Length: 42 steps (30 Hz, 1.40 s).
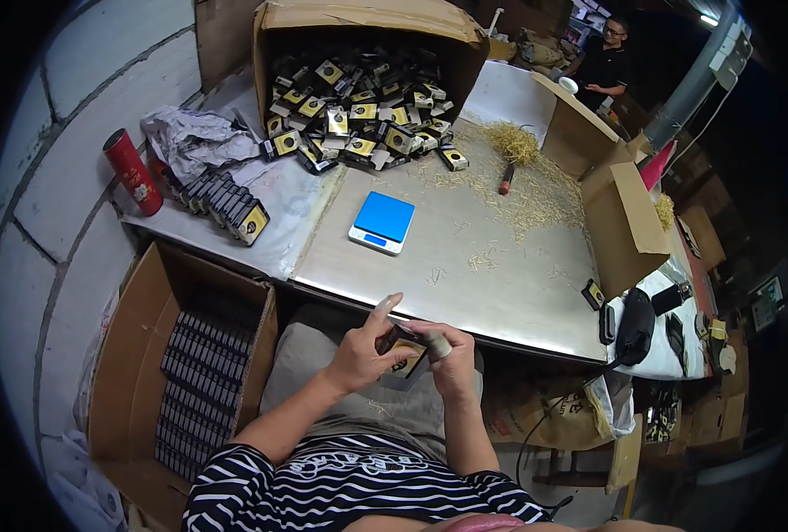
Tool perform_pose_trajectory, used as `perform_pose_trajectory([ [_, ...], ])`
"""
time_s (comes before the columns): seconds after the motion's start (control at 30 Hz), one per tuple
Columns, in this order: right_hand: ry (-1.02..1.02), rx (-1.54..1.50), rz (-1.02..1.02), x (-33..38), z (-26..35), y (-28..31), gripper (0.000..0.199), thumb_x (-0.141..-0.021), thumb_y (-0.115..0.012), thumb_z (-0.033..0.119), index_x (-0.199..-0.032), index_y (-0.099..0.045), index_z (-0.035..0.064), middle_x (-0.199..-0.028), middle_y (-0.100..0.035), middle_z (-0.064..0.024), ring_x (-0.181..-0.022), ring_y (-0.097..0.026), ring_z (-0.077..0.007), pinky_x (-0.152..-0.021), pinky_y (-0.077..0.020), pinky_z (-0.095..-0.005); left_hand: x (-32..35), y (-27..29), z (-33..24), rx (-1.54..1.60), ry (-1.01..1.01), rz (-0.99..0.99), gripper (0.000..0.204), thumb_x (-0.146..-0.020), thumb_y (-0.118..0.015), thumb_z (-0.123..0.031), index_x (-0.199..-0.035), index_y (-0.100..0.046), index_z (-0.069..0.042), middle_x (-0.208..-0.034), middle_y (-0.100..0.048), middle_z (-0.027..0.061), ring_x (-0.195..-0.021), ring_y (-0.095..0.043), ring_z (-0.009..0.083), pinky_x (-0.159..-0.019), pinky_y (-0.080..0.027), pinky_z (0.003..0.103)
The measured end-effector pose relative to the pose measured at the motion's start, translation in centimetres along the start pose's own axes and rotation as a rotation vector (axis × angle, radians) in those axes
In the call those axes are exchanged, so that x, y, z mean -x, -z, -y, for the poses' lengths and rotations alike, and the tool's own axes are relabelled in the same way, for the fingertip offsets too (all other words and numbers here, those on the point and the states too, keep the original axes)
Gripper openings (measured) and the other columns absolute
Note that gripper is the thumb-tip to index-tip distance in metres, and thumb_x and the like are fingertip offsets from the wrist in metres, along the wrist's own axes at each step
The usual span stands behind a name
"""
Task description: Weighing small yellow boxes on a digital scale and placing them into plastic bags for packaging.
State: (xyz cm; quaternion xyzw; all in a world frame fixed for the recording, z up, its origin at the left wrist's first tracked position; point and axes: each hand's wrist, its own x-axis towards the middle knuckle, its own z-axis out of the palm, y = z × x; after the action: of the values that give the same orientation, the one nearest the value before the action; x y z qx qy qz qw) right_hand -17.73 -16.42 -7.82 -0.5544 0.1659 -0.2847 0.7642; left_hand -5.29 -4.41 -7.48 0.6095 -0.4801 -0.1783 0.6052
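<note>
Over my lap, just in front of the table edge, both hands hold a small black-and-yellow carton (405, 362). My left hand (358, 356) grips its left side, thumb across the front and index finger raised. My right hand (452, 365) closes on the right and top of it, with a pale cover on one finger. The carton's upper end is partly hidden by my fingers. Beyond my hands a blue-topped digital scale (385, 220) rests on the metal tabletop (341, 275), with nothing on its plate.
A large cardboard box (372, 16) on its side spills many similar cartons. A row of cartons (221, 204) and a red canister (132, 173) stand left. Packed cartons fill an open box (115, 399) below. Thin yellow sticks (514, 142) lie scattered at right. A person (602, 66) stands behind.
</note>
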Motion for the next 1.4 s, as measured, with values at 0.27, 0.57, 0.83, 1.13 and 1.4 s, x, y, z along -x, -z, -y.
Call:
perform_pose_trajectory([
  [0.27, 0.007, 0.190, -0.128, 0.7, 0.4, 1.4, 0.016, -0.083, -0.068, 0.001, -0.098, -0.069, -0.0036, -0.098, -0.070, -0.0102, -0.088, -0.066, -0.0149, -0.080, -0.0518, -0.0261, 0.1, -0.6, -0.2, -0.086, -0.087, 0.077, 0.085, -0.074, -0.081, -0.017, -0.143, -0.033, -0.006, -0.063, -0.050, 0.0020, -0.056, -0.041, 0.0069, -0.051, -0.036, 0.022],
  [0.57, 0.040, 0.235, 0.044, 1.3, 1.3, 1.6, 0.019, -0.086, -0.065, 0.006, -0.104, -0.068, -0.0013, -0.105, -0.069, -0.0110, -0.100, -0.063, -0.0186, -0.092, -0.0476, -0.0300, 0.1, -0.6, 0.1, 0.116, 0.209, 0.096, 0.064, -0.073, -0.078, -0.004, -0.132, -0.052, -0.004, -0.069, -0.055, -0.0008, -0.060, -0.045, 0.0021, -0.055, -0.041, 0.019],
  [0.83, 0.136, 0.283, -0.159, 0.2, 0.8, -2.2, 0.038, -0.097, -0.052, 0.021, -0.128, -0.052, -0.0019, -0.128, -0.054, -0.0137, -0.104, -0.059, -0.0192, -0.091, -0.0452, -0.0287, -5.5, 1.2, -1.3, -0.279, -0.201, -0.027, 0.020, -0.078, -0.073, -0.013, -0.096, -0.068, -0.005, -0.085, -0.069, 0.0114, -0.074, -0.068, 0.0234, -0.065, -0.052, 0.029],
  [1.13, 0.328, 0.867, -0.100, -2.9, -0.7, 2.3, 0.038, -0.080, -0.051, -0.007, -0.116, -0.060, 0.0009, -0.112, -0.063, -0.0163, -0.108, -0.061, -0.0298, -0.093, -0.0472, -0.0348, -12.5, 19.9, 11.0, -1.516, 0.070, -0.004, 0.049, -0.070, -0.074, -0.018, -0.116, -0.060, -0.011, -0.128, -0.049, 0.0161, -0.128, -0.037, 0.0368, -0.099, -0.034, 0.053],
  [1.4, 0.497, 1.601, 0.411, -14.9, -1.8, 10.0, 0.043, -0.085, -0.059, 0.011, -0.127, -0.055, 0.0125, -0.138, -0.049, -0.0082, -0.132, -0.041, -0.0296, -0.107, -0.0340, -0.0463, -26.8, 24.4, 16.2, -1.242, -0.080, -0.103, 0.059, -0.071, -0.070, -0.008, -0.124, -0.046, -0.002, -0.128, -0.047, 0.0208, -0.116, -0.048, 0.0400, -0.096, -0.042, 0.042],
])
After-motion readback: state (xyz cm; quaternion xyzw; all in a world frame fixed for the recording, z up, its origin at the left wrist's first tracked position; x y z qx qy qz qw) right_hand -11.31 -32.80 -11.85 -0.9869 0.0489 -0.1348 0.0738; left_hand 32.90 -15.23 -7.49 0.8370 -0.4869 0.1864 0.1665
